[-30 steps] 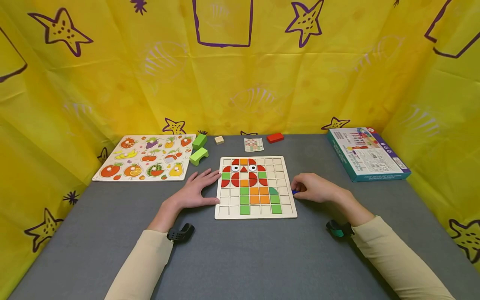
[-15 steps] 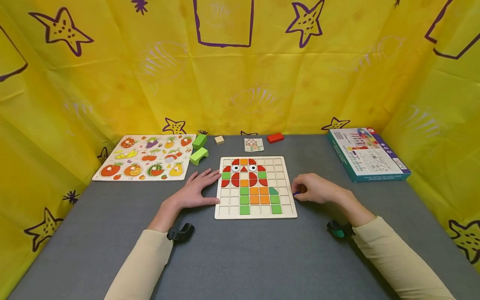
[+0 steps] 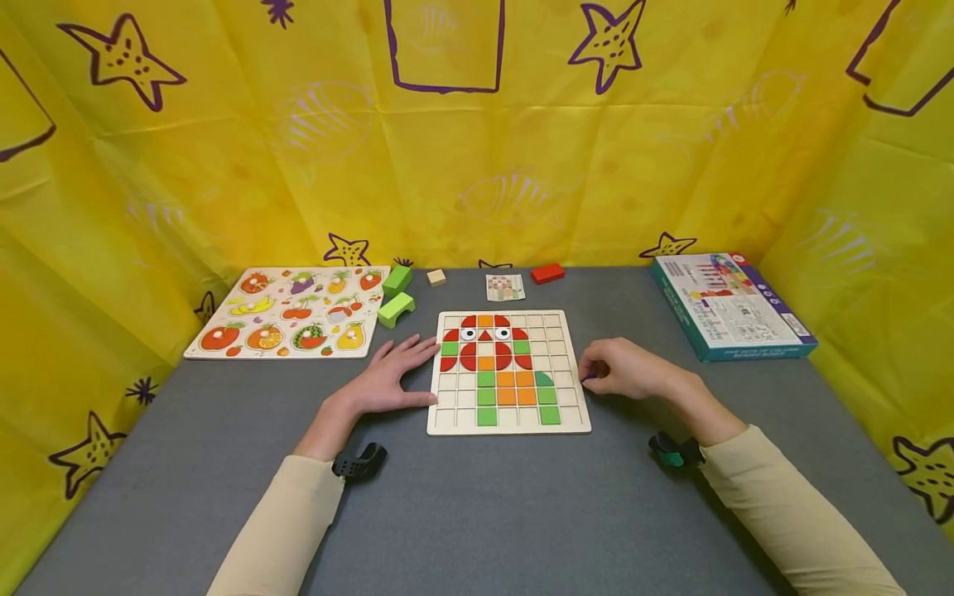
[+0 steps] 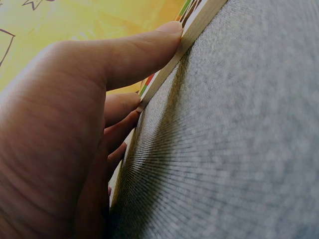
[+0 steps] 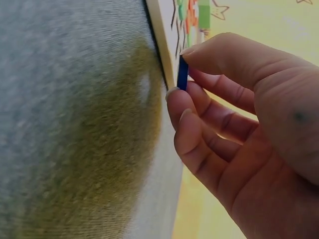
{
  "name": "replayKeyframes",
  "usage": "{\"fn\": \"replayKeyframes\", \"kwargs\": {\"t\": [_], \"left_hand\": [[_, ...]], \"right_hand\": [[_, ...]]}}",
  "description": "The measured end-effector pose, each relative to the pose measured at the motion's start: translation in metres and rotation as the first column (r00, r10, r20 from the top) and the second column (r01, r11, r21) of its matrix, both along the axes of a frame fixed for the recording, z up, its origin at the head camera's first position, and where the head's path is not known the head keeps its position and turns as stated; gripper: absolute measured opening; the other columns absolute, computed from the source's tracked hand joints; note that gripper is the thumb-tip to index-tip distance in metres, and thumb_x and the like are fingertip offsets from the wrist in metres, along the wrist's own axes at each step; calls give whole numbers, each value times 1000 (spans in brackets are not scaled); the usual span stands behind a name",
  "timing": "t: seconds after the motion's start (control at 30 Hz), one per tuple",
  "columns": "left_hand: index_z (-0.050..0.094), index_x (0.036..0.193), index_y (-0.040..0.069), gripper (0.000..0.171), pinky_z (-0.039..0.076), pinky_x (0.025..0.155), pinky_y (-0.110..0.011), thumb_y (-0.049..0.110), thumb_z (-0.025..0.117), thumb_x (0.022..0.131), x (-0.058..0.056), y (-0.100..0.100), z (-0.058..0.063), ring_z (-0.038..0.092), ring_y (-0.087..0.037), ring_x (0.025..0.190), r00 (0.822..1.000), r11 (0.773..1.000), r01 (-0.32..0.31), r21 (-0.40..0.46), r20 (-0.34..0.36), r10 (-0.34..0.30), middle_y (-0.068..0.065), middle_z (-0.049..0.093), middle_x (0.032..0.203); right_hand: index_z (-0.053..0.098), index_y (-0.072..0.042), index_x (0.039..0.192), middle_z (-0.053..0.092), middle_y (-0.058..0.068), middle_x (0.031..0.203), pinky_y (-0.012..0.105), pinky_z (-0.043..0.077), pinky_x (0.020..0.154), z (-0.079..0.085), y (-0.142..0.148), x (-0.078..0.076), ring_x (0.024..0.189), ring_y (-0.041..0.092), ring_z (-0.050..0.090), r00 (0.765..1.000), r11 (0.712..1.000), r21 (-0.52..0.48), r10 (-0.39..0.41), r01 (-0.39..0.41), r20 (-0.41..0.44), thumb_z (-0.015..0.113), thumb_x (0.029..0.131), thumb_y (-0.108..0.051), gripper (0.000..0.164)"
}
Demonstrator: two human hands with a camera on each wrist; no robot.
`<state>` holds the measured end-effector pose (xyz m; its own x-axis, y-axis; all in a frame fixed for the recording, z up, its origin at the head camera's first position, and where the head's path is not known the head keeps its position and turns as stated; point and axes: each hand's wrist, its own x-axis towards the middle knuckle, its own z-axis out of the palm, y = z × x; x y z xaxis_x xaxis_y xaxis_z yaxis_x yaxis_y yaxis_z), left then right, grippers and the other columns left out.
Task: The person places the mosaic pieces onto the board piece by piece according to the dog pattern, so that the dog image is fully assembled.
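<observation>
A square wooden grid board (image 3: 455, 418) lies on the grey table, with red, orange and green tiles and two eye tiles set in its cells. My left hand (image 3: 389, 377) rests at the board's left side, fingers spread. In the left wrist view the thumb (image 4: 172, 30) and a fingertip touch the board's edge. Just beyond the right edge, my right hand (image 3: 626, 368) pinches a small blue tile (image 5: 183, 73) between thumb and fingers. In the head view only a sliver of that tile shows; its full shape is hidden.
Behind the board lie a small picture card (image 3: 504, 288), a red block (image 3: 547, 273), a beige block (image 3: 436, 278) and green blocks (image 3: 396, 310). A fruit puzzle board (image 3: 286, 314) is at left, a teal box (image 3: 734, 306) at right. Yellow cloth (image 3: 477, 157) hangs behind.
My right hand has risen slightly and the blue tile has turned between its fingers, showing less of itself in the head view. The left hand and the board stay put.
</observation>
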<state>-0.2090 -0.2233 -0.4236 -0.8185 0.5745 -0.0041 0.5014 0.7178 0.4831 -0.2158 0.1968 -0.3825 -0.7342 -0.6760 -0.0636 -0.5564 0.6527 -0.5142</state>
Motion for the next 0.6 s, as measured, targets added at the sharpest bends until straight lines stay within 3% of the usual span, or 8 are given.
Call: {"fn": "replayKeyframes", "kwargs": {"t": [0.33,0.6], "left_hand": [[35,158,10,92,3,116,-63,53,73,87,0,-1,-1,16,-37,151,1000,1000,9,6,-13,-9,-9,30,163],[34,159,11,93,2,116,-61,54,73,86,0,0,-1,14,-34,152,1000,1000,3,-4,-7,-3,-8,29,164]], "right_hand": [[70,-13,94,57,-4,86,31,48,72,1,-20,-2,81,16,55,999,1000,-9,11,-10,51,75,91,-9,7],[70,-14,94,57,-3,87,30,49,72,-3,-30,-6,80,15,54,999,1000,3,19,-19,43,76,91,-9,8]]}}
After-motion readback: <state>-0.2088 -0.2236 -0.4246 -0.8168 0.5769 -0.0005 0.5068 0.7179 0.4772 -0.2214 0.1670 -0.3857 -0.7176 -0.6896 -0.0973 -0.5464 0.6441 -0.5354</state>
